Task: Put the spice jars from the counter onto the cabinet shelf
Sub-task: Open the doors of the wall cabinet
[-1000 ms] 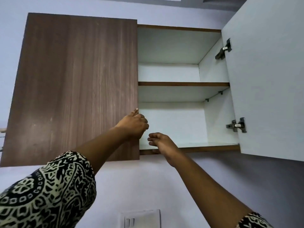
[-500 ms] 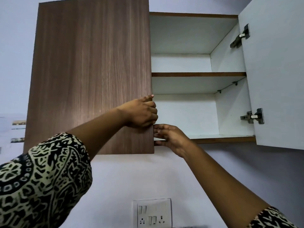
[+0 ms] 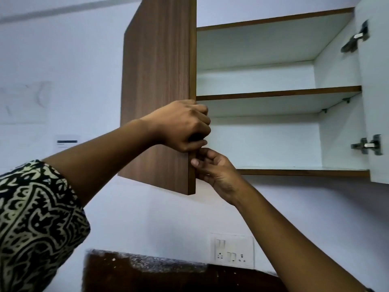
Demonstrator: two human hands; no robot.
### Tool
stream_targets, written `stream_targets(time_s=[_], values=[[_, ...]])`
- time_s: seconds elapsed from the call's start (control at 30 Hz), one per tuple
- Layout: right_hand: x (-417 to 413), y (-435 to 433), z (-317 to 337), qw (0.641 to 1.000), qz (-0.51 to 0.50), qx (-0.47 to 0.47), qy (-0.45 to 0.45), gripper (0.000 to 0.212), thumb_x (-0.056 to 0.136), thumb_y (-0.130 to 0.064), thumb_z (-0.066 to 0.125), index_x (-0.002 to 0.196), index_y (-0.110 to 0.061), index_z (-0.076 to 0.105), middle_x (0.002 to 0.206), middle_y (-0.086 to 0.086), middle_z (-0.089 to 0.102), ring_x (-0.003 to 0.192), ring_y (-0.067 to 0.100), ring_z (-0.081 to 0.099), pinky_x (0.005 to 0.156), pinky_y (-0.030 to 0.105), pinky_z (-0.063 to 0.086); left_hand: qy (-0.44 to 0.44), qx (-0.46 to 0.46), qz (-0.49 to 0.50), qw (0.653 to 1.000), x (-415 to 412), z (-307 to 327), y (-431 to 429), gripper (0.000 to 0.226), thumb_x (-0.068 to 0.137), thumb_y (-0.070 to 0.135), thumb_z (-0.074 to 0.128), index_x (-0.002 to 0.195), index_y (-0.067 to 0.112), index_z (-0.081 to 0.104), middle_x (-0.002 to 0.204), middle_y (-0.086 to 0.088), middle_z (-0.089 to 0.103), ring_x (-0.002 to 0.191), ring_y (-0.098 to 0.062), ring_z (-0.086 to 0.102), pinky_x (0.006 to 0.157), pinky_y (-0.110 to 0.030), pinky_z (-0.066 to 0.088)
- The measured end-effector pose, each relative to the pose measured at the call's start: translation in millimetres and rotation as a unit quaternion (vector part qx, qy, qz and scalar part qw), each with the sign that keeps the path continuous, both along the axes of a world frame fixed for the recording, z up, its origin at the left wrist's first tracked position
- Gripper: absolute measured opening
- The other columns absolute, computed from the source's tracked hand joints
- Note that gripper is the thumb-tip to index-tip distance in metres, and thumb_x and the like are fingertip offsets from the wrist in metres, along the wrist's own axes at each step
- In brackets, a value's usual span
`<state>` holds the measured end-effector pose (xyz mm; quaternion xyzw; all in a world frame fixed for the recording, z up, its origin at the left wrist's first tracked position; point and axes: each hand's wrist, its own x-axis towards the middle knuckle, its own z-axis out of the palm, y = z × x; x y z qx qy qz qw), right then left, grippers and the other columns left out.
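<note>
A wall cabinet hangs above me with white insides and two bare shelves, the middle shelf (image 3: pixel 277 94) and the bottom shelf (image 3: pixel 303 172). Its brown wood-grain left door (image 3: pixel 157 91) stands swung out toward me. My left hand (image 3: pixel 183 127) is closed around that door's free edge. My right hand (image 3: pixel 212 169) grips the same edge just below, fingers curled behind it. The right door (image 3: pixel 376 102), white on the inside, is wide open. No spice jars are in view.
Two metal hinges (image 3: pixel 368 146) stick out from the right door. A white switch and socket plate (image 3: pixel 231 250) sits on the pale wall below the cabinet. A dark speckled counter backsplash (image 3: pixel 168 268) runs along the bottom.
The left door has swung from closed to well open, with both hands moving onto its edge. The camera has tilted down, bringing the socket plate and counter edge into view.
</note>
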<state>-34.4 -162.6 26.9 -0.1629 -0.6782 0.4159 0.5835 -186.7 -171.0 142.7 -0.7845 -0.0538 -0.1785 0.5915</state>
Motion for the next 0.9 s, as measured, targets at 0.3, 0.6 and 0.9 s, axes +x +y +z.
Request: stream_targets(time_s=[0.3, 0.6, 0.9], values=[[-127, -22, 0, 0.99, 0.0, 0.073, -0.119, 0.072, 0.065, -0.051, 0.072, 0.13, -0.028, 0.05, 0.133, -0.008, 0.056, 0.123, 0.014, 0.053, 0.105, 0.042, 0.042, 0.033, 0.027, 0.152, 0.987, -109, 7, -75, 0.028, 0.081, 0.03, 0.05, 0.058, 0.017, 0.054, 0.059, 0.002, 0.053, 0.06, -0.02, 0.048, 0.061, -0.029, 0.039], [-253, -37, -5, 0.983, -0.064, 0.142, -0.094, 0.088, 0.074, -0.047, 0.071, 0.147, -0.032, 0.024, 0.153, -0.012, 0.03, 0.139, 0.006, 0.027, 0.103, 0.02, 0.03, 0.03, 0.056, 0.41, 0.91, -214, 14, -109, 0.06, 0.077, 0.053, 0.015, 0.093, 0.029, 0.068, 0.095, 0.008, 0.071, 0.095, -0.016, 0.059, 0.094, -0.037, 0.034], [-376, -25, -15, 0.941, -0.222, 0.2, -0.16, 0.099, 0.08, -0.066, 0.05, 0.151, -0.023, -0.004, 0.16, -0.004, -0.006, 0.148, 0.016, -0.007, 0.121, 0.041, 0.009, -0.037, 0.018, 0.597, 0.801, -301, 6, -100, 0.059, 0.094, 0.056, 0.025, 0.148, 0.034, 0.021, 0.16, 0.005, 0.014, 0.148, -0.017, 0.005, 0.116, -0.05, -0.008]])
